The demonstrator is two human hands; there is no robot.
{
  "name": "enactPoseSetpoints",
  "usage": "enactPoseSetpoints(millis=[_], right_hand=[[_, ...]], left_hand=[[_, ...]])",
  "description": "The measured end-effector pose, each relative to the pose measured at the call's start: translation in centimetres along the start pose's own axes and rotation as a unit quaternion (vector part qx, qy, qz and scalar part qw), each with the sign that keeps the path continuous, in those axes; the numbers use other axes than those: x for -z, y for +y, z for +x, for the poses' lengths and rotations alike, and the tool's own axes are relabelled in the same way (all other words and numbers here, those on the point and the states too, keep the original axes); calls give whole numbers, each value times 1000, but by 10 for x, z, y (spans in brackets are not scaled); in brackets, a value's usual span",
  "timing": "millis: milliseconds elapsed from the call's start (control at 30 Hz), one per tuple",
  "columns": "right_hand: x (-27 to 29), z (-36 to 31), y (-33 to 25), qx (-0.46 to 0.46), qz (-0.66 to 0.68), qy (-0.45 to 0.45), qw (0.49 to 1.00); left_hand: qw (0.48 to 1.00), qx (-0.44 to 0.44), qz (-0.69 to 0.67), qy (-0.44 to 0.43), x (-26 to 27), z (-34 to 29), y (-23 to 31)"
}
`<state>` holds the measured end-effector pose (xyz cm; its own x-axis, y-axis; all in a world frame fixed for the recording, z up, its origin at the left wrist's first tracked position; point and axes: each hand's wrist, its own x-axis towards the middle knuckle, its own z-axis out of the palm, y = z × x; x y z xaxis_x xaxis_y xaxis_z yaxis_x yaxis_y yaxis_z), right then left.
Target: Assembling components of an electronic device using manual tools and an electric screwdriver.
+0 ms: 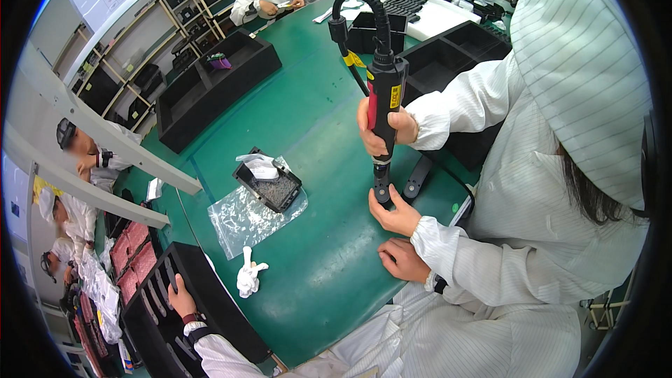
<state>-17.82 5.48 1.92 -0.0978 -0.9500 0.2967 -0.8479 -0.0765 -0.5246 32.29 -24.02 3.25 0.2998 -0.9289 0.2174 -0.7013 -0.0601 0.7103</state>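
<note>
Green matting covers the surface (pixel 329 294), ringed by black trays. At lower left, the left hand (pixel 183 299) has its grip pressed over the rim of a black slotted tray (pixel 224 315) at the surface's near edge. Beside it lie a crumpled white cloth (pixel 248 276) and a clear bag (pixel 245 220) under a small dish of screws (pixel 269 185). At centre right, the right hand (pixel 402 260) rests on the matting, its grip curled together, apparently on nothing. Just above, a co-worker's hands set an electric screwdriver (pixel 383 91) upright on a black part (pixel 381 192). Judged good practice: hold the tray steady and keep the resting fist clear of the driver tip.
</note>
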Motion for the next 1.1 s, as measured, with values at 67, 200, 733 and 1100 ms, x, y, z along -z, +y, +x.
enactPoseSetpoints(millis=[67,200,733,1100], right_hand=[[-2,-2,-1,-8,45,14,999],[-7,-6,3,-15,74,26,997],[-21,-9,6,-22,88,51,995],[-22,-9,7,-18,103,60,993]], left_hand=[[1000,-14,13,14,2,1,-3],[999,10,24,-22,4,-1,5],[999,17,7,-27,6,6,-10],[1000,-25,-14,7,4,5,-15]])
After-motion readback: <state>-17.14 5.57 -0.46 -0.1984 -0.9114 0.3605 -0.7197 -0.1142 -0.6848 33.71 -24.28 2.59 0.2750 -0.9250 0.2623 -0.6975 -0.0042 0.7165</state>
